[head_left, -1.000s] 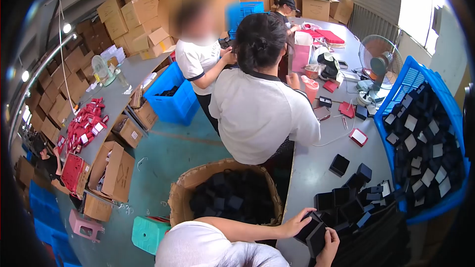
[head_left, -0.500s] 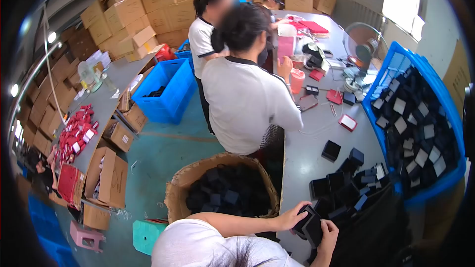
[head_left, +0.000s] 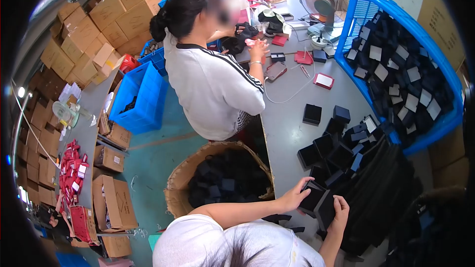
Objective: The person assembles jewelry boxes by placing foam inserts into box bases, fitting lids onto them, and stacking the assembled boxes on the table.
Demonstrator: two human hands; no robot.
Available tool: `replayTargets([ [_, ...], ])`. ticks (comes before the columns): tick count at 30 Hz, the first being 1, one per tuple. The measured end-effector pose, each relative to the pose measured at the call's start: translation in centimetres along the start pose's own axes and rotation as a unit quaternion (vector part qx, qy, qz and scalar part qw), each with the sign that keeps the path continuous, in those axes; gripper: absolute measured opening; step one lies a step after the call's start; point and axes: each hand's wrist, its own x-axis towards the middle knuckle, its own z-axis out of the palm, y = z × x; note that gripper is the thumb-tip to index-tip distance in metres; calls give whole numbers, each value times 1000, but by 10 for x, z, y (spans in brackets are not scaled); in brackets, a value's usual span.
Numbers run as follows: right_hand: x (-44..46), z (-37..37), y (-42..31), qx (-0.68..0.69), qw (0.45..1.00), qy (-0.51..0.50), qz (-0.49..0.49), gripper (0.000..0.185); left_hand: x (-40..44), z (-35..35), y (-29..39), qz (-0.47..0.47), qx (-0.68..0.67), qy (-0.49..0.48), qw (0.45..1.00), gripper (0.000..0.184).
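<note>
the left hand and right hand are closed around the edges of an open black box over the table's near edge, some fingertips hidden behind it. print on the stacked cartons and a white carton label is too small to read. the fisheye rim cuts off the lower right.

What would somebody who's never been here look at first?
Probably the big, tilted blue plastic crate on the right, heaped with small dark boxes. Next, perhaps, the bright red pile of small cases on the grey table at the far left. Near the bottom, the bare left hand and right hand hold a black box.
</note>
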Motion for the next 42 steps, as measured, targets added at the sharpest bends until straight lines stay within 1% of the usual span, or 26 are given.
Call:
replayTargets([
  [2,-4,-7,-11,-49,999,-14,-10,12,8,0,-6,24,-9,6,1000,42],
  [4,-6,-9,-22,-136,982,-130,16,10,13,0,-6,25,-3,3,1000,42],
  [6,-6,-4,-27,-158,982,-93,37,11,19,-3,-11,90,98,8,991,45],
  [8,-1,-3,-28,-149,988,-29,22,12,21,-2,-8,83,93,-3,992,46],
  [10,5,-8,-24,-121,993,7,15,12,12,8,14,-34,63,-29,997,46],
  [13,3,-5,-34,-226,973,-46,11,8,29,1,11,-20,42,-39,998,46],
  [14,5,-8,-33,-225,973,-40,15,8,37,-2,14,2,52,-36,998,45],
  [16,9,-18,-31,-125,991,39,-38,10,51,2,28,43,94,-16,995,45],
  [18,9,-27,-42,-137,989,31,-45,12,64,9,41,57,120,-32,991,46],
  [19,10,-23,-52,-156,987,-39,-2,11,76,11,33,50,117,-39,991,46],
  [20,13,-18,-58,-172,978,-108,40,11,94,11,20,190,201,-40,960,49],
  [21,19,-14,-58,-214,973,-69,45,9,108,11,14,327,278,-40,902,53],
  [22,26,-13,-55,-216,976,-4,25,6,104,19,38,323,275,-47,904,53],
  [23,32,-17,-54,-205,978,10,28,7,99,26,63,164,221,-95,957,57],
  [24,37,-21,-55,-195,980,23,32,7,99,31,81,-1,159,-140,977,62],
  [25,42,-23,-57,-196,979,29,37,7,118,25,59,168,217,-164,948,71],
  [26,46,-23,-59,-189,980,43,49,8,130,23,56,162,213,-167,949,71],
  [28,56,-23,-64,-182,979,58,65,9,151,19,71,169,217,-233,933,73],
  [29,60,-24,-69,-151,984,62,76,10,156,19,86,33,174,-240,955,68],
  [30,64,-25,-72,-120,987,65,88,11,164,18,94,28,172,-239,955,68],
  [32,73,-30,-77,-153,983,40,92,16,181,17,102,-18,169,-284,944,62],
  [36,90,-32,-79,-158,982,-23,105,17,195,14,95,8,161,-257,953,57],
  [38,100,-28,-73,-170,979,66,94,15,202,10,90,-17,139,-262,955,60],
  [40,107,-30,-61,-157,981,77,82,15,206,4,91,44,211,-285,934,94],
  [41,108,-31,-57,-142,982,94,78,16,210,0,93,70,226,-298,925,106],
  [42,109,-30,-55,-128,983,111,74,17,213,-4,93,69,224,-294,927,106],
])
